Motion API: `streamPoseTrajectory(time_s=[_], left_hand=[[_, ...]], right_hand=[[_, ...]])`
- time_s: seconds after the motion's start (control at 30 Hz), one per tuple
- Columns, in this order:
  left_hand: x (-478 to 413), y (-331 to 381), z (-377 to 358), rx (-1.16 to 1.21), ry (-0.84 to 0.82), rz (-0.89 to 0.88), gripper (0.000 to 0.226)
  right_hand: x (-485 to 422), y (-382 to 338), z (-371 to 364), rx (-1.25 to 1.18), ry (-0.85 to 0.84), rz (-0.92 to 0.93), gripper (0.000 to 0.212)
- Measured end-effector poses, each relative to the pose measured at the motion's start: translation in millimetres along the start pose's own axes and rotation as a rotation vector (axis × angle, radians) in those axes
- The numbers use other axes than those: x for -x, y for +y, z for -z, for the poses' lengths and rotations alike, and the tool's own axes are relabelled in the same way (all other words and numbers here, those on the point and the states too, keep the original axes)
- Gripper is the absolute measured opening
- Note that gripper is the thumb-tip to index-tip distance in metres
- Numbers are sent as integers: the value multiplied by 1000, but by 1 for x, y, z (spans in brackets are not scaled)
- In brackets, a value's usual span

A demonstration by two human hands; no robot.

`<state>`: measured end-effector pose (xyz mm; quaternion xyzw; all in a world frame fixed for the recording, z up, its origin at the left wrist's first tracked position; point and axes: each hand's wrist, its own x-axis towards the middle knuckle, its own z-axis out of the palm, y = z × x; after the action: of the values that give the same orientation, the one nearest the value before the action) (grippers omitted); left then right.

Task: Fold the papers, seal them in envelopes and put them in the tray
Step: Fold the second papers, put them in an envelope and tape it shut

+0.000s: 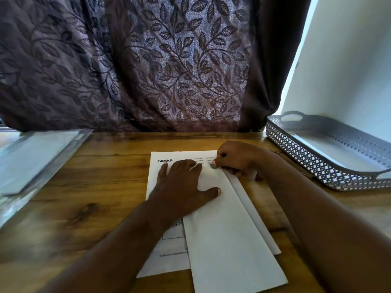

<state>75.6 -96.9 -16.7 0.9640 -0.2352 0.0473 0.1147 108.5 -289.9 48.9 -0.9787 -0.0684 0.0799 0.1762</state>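
Envelope [228, 240] is being pressed by the flat left hand [182, 182], its flap [249, 208] being pinched by the right hand [234, 159]. Unfolded paper [167, 259] beneath is being left waiting.

A dark leaf-patterned curtain [169, 60] was hung behind the wooden table [95, 187]; a white wall [349, 60] was brightly lit at right.

Printed white paper [169, 261] flat at centre, blank white panel [228, 240] folded over its right half; grey lattice tray [317, 172] at right.
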Motion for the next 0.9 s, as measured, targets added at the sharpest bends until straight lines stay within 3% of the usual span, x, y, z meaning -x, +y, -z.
streamPoseTrajectory(time_s=[0.23, 0.5, 0.9], left_hand=[[1, 5, 0, -16, 17, -40, 86], [-1, 5, 2, -49, 89, -59, 59], [2, 8, 1, -81, 96, -41, 54]], right_hand=[[-5, 0, -1, 68, 0, 0, 35], [-9, -1, -3, 64, 20, -8, 35], [-8, 6, -6, -84, 55, -80, 30]])
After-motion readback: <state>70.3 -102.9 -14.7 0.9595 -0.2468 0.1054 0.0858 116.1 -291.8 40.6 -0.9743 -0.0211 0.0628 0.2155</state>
